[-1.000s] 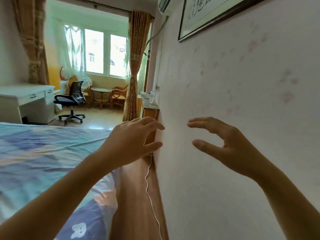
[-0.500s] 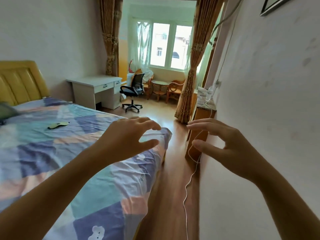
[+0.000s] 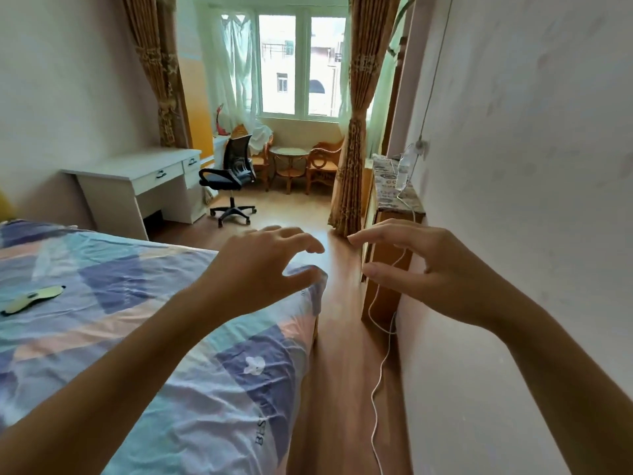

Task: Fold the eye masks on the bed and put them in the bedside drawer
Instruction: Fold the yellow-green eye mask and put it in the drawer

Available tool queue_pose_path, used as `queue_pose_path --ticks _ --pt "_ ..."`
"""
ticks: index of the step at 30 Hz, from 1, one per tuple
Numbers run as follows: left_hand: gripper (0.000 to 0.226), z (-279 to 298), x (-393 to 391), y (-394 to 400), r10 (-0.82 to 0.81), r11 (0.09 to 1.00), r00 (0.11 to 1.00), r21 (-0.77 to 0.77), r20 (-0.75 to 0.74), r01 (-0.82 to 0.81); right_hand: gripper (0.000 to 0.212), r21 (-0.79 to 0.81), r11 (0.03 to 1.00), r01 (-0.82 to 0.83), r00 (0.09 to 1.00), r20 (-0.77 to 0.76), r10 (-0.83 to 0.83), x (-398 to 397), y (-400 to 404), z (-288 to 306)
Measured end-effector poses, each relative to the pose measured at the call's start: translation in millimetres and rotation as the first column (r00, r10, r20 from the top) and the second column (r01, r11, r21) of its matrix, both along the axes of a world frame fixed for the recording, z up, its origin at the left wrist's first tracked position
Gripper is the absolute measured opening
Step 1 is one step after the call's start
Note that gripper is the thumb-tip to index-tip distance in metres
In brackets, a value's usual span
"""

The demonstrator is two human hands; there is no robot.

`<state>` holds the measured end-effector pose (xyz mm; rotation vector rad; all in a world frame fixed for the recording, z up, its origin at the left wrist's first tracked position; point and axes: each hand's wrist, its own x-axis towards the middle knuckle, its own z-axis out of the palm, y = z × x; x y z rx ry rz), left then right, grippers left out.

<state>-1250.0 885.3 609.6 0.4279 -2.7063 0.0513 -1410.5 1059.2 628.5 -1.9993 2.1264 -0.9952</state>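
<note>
A pale yellow-green eye mask (image 3: 32, 298) with a dark strap lies flat on the patchwork bedspread of the bed (image 3: 144, 323), far left. My left hand (image 3: 263, 269) hovers over the bed's foot corner, fingers spread and curled, holding nothing. Beside the right wall my right hand (image 3: 421, 272) is raised at the same height, also open and empty. Both hands are well away from the mask. No bedside drawer is in view.
A narrow wooden floor strip runs between the bed and the right wall, with a white cable (image 3: 380, 371) trailing along it. A wooden cabinet (image 3: 387, 234) with a water bottle (image 3: 403, 169) stands against that wall. A white desk (image 3: 137, 180) and an office chair (image 3: 233, 176) stand ahead.
The view has swung left from the right wall to the room, then slightly back right, bringing the bed and the eye mask into sight. Both hands stay raised and empty.
</note>
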Motion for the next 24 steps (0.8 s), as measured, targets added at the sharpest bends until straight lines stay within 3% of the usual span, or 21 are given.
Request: queue_pose_path --ticks 6,13,16,24 --pt "0.037 -15 -101 -79 -0.008 1.000 1.000 -0.003 0.014 0.009 0.036 0.037 0.999 0.008 1.000 -0.003 -0.008 -103 -81 -11" --pt "0.035 -28 -233 -194 0.096 0.995 0.995 0.016 0.002 -0.096 0.036 0.072 0.993 -0.089 0.996 0.014 0.088 -250 -205 -33" --pt "0.037 -29 -291 -238 0.135 0.991 0.989 0.003 0.061 -0.136 0.035 0.088 0.990 -0.112 0.994 0.020 0.111 -311 -257 -29" --pt "0.035 -28 -406 -351 0.161 0.986 0.987 0.027 0.029 -0.162 0.033 0.064 0.988 -0.144 0.989 0.044 0.141 -439 -365 -21"
